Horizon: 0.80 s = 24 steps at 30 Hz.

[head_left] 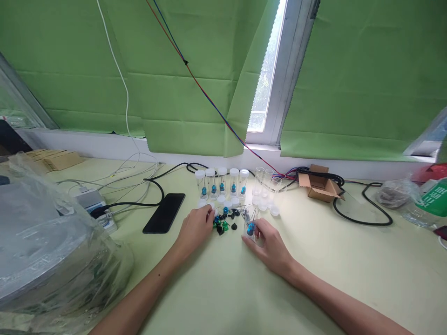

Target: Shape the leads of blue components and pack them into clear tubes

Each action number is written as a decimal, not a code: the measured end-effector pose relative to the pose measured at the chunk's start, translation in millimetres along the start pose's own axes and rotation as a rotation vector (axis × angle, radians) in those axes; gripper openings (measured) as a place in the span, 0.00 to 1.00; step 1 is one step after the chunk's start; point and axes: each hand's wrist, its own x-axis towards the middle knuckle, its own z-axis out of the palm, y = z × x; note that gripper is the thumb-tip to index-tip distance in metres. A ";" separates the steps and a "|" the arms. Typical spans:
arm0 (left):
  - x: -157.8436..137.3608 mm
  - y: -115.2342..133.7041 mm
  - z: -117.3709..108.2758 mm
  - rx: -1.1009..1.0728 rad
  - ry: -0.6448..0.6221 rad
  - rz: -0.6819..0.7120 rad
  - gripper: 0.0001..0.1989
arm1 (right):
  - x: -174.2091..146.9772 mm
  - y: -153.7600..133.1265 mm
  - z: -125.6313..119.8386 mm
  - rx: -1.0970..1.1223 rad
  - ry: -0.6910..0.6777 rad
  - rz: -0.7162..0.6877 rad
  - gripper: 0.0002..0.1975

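My right hand (pixel 272 246) grips a clear plastic vial (pixel 250 235) near its base; the vial stands uncapped with a blue-and-black part with thin metal pins inside. My left hand (pixel 196 228) is closed at the left side of a loose pile of small black, green and blue parts (pixel 225 225); its fingertips are partly hidden, and a bit of white shows beside them. Behind the pile lie several white caps (pixel 228 204). Farther back stands a row of capped vials (pixel 222 179), each with a blue part inside. To their right are several uncapped clear vials (pixel 258 184).
A black phone (pixel 164 213) lies left of my left hand. Beyond it are a power strip (pixel 108 223) and cables. Plastic-wrapped equipment (pixel 52 260) fills the left side. An open cardboard box (pixel 318 188), black cable (pixel 377 222) and a bottle (pixel 428 204) are at right.
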 end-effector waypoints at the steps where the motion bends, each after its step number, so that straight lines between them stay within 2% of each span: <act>1: 0.5 -0.7 -0.2 -0.023 -0.015 0.000 0.15 | -0.1 -0.5 -0.6 0.006 0.006 -0.002 0.08; 6: 2.8 -5.1 4.6 -0.174 -0.062 0.054 0.15 | -1.0 -0.5 -1.6 0.065 0.038 -0.022 0.05; 13: 3.0 -6.3 6.5 -0.269 -0.097 0.107 0.12 | -0.2 -1.7 -1.5 0.105 0.079 -0.021 0.06; 19: 1.2 -4.3 4.4 -0.221 -0.106 0.158 0.09 | 0.1 -4.1 -3.1 0.104 0.076 -0.027 0.04; 24: 4.9 -9.8 7.0 -0.107 -0.009 0.145 0.12 | 0.8 -3.7 -3.5 0.066 0.047 -0.024 0.05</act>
